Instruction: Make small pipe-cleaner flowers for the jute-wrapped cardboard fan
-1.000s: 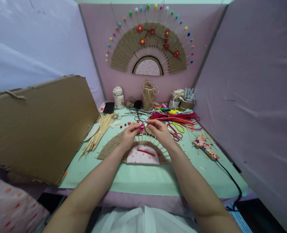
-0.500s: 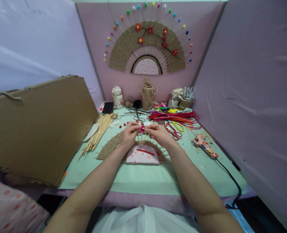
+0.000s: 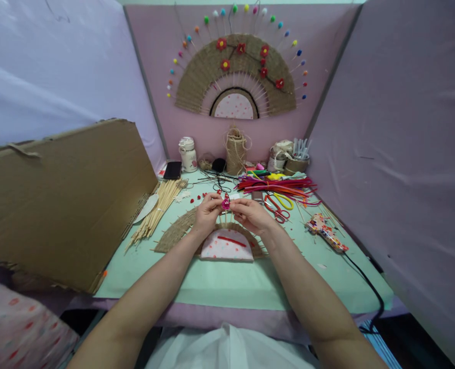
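Between the fingertips of both hands is a small magenta pipe-cleaner flower [image 3: 226, 204], held above a twine-woven fan. My left hand [image 3: 208, 211] pinches its left side, and my right hand [image 3: 252, 212] pinches its right side. Below lies the woven fan [image 3: 175, 231] with stick ribs, partly covered by my hands and forearms. On its white, red-dotted half-round base [image 3: 225, 251] rests a short red pipe-cleaner piece [image 3: 232, 241]. Small red bits [image 3: 198, 197] lie just beyond my left hand.
Wooden sticks [image 3: 156, 212] lie left beside a large cardboard sheet [image 3: 65, 205]. Red-handled scissors [image 3: 276, 209], a pipe-cleaner bundle [image 3: 281, 184] and a corded glue gun [image 3: 326, 233] are on the right. A twine spool [image 3: 235, 151] stands behind; a finished fan [image 3: 196, 77] hangs on the back wall.
The whole view has shifted slightly. Both hands stay at the magenta flower, with only slight finger movement, and the flower keeps its place between them.
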Available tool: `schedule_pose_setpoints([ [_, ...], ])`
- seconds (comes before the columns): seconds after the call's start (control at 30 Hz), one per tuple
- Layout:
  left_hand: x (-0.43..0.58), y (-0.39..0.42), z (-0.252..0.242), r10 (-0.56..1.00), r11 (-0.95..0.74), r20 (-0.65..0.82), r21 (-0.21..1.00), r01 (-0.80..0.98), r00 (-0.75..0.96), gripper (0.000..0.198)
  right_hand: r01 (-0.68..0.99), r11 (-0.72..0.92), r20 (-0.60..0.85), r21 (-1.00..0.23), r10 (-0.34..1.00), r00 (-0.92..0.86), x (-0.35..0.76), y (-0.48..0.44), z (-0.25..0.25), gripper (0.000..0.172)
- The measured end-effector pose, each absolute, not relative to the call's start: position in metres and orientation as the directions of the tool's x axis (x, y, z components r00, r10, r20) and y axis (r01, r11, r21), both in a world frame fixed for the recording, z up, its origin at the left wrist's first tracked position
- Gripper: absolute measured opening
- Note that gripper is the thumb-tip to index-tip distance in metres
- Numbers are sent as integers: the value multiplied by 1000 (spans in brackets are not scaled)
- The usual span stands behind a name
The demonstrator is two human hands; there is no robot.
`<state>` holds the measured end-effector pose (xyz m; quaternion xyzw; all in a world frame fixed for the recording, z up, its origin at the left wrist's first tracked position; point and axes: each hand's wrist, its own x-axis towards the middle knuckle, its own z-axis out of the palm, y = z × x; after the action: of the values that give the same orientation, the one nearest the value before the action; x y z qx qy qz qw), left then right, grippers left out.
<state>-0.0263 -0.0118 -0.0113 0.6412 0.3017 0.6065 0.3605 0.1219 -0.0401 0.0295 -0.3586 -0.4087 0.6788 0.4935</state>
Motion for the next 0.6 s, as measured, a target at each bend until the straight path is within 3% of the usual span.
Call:
schedule_pose_setpoints([
  [0.2, -25, -16, -4, 853, -501, 511, 859, -107, 105, 12, -330, -165, -78, -929, 963, -259, 127, -40, 30, 29],
  [0.43, -30, -19, 4, 811, -426, 433, 898, -110, 393, 16, -121, -26, 5, -992, 967, -255, 147, -33, 28, 30],
  [0.6, -32, -22, 7, 785, -440, 411, 897, -50, 463, 17, -21, -24, -16, -999, 948, -318, 150, -34, 30, 27],
])
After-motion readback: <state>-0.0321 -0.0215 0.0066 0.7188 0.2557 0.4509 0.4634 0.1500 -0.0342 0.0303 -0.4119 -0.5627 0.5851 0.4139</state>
